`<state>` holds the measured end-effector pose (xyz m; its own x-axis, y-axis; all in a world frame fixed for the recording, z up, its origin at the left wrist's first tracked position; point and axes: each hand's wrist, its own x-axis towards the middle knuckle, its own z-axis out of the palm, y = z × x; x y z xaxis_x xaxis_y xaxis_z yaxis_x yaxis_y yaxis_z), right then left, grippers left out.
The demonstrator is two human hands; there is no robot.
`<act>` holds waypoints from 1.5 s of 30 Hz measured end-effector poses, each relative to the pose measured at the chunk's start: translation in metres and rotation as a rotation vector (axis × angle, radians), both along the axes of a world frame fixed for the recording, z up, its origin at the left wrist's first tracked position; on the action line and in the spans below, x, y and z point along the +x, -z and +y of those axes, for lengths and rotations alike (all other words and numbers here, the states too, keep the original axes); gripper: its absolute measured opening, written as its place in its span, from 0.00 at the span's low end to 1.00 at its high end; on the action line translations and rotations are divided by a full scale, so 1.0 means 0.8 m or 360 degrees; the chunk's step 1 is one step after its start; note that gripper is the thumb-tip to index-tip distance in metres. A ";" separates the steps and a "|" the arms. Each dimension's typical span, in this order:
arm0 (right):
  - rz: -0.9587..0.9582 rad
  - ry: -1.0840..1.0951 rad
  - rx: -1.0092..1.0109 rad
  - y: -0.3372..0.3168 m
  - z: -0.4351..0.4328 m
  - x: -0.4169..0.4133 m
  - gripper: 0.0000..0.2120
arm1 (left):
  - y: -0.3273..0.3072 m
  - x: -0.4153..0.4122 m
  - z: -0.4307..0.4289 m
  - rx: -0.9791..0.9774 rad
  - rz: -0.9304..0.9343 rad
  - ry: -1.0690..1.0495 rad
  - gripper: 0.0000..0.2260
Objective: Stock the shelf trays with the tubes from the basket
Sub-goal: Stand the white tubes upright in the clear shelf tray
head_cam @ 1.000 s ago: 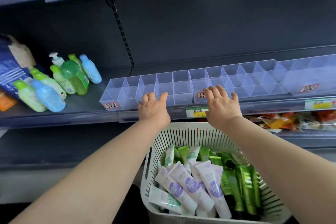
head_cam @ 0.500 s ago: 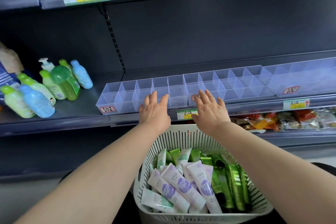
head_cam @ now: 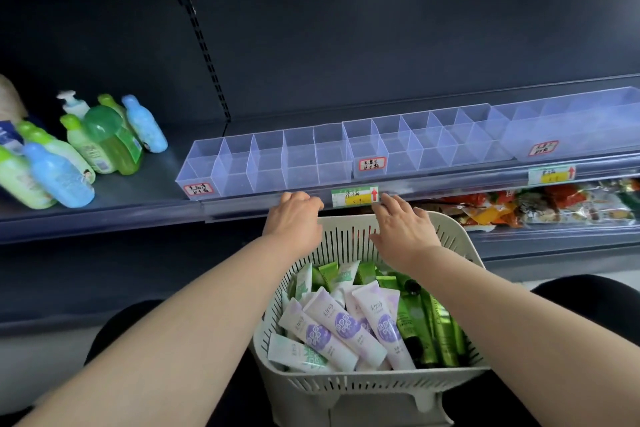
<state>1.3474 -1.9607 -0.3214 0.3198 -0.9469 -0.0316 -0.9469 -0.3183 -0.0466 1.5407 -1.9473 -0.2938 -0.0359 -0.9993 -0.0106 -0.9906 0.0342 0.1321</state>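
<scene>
both hands have dropped back from the trays (head_cam: 263, 163) toward the basket (head_cam: 453, 236) since the earlier frames. the left hand (head_cam: 294, 218) is now at the shelf lip just beyond the basket's far rim, its fingers loosely bent and its grip holding nothing; whether it touches the lip i cannot tell. the right hand (head_cam: 401, 232) is over the far rim, fingers spread and relaxed, its grip also holding nothing. the tubes (head_cam: 332, 326) are all in the basket, below both hands and nearer the person. the white-and-purple ones are on its left and middle, long axes slanting from far-left to near-right. the green ones (head_cam: 440, 326) are along its right side, running far to near. the right hand is nearer the pile, so it looks better placed to reach down first. the trays beyond the basket show no tubes yet.
</scene>
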 end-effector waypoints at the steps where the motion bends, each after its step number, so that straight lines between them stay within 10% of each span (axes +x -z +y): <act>1: -0.0004 0.0007 0.0014 0.005 0.003 -0.002 0.27 | 0.004 0.000 0.002 0.0042 -0.0009 -0.0003 0.18; 21: -0.0257 -0.0069 0.0682 0.098 0.034 -0.023 0.18 | 0.101 -0.004 0.024 0.0504 0.0118 0.0010 0.15; 45: -0.0792 0.0063 0.0401 0.040 0.046 -0.041 0.11 | 0.091 -0.023 0.065 0.0891 -0.0016 -0.0142 0.08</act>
